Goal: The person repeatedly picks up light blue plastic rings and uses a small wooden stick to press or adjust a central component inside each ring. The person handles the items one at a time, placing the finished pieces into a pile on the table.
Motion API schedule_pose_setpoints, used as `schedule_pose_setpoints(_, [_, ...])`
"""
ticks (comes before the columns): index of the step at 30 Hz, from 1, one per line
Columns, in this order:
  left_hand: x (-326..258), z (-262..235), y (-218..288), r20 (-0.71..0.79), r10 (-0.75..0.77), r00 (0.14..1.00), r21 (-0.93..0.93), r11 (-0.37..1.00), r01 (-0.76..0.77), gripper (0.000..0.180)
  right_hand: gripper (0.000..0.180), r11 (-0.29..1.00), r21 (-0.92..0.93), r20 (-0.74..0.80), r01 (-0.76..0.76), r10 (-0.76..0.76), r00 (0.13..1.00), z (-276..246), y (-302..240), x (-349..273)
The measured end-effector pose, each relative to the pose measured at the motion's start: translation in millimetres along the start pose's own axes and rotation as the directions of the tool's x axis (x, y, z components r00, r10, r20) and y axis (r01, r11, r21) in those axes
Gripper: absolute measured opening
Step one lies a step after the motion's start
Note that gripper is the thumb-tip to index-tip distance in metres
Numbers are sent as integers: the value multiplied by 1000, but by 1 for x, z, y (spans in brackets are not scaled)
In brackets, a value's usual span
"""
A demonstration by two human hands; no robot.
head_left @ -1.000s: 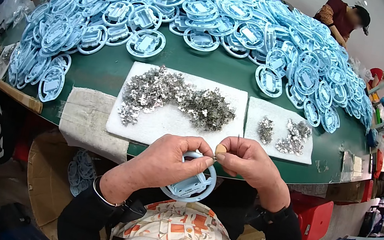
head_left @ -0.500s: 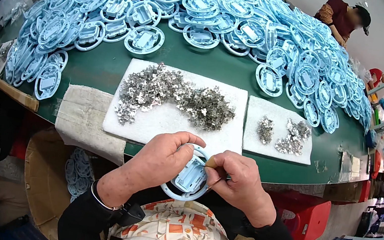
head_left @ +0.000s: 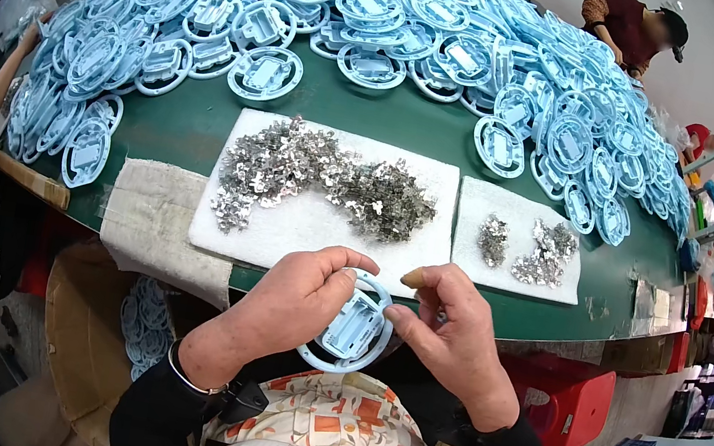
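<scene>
- The left hand had its fingers closed round the rim of a blue plastic ring part, held above the lap.
- The right hand pinched its inner edge.
- It looked light and stiff, best gripped by the rim.

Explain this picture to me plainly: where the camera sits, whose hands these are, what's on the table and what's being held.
The camera sits on a person's head and looks down, so the picture bends at its rim. The two bare hands are that person's own. The left hand grips a light-blue round plastic part at the table's near edge; the right hand touches its other side with its fingertips. On the green table lie two white pads, a large pad and a small pad, both bearing small silvery metal pieces. Behind them is a big heap of blue parts.
</scene>
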State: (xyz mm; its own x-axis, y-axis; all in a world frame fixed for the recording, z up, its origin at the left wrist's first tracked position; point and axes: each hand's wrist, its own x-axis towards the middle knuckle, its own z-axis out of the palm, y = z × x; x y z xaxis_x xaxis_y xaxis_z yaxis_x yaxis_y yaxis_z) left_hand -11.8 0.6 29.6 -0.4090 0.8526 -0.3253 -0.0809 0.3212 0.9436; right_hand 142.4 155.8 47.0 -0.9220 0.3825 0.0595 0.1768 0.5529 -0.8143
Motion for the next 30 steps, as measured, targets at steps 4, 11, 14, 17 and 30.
schedule_pose_setpoints(4, [0, 8, -9, -6, 64, 998, -43, 997, -64, 30, 33, 991, 117, 16, -64, 62, 998, 14, 1, -2])
schedule_pose_setpoints(11, [-6, 4, -16, 15, 76, 997, -321, 945, -67, 32, 22, 441, 719, 424, -537, 334, 842, 15, 22, -12])
schedule_pose_setpoints(14, [-8, -4, -16, 53, 132, 990, -146, 982, -124, 35, 21, 436, 725, 427, -534, 324, 844, 13, 23, -11])
schedule_pose_setpoints(17, [-11, -6, -7, 79, 291, 953, 102, 949, -298, 42, 21, 449, 695, 452, -562, 335, 827, 14, 24, -13])
schedule_pose_setpoints(30, [-14, 6, -24, 185, 109, 977, -511, 860, 1, 42, 36, 388, 817, 363, -426, 227, 904, 13, 14, -13])
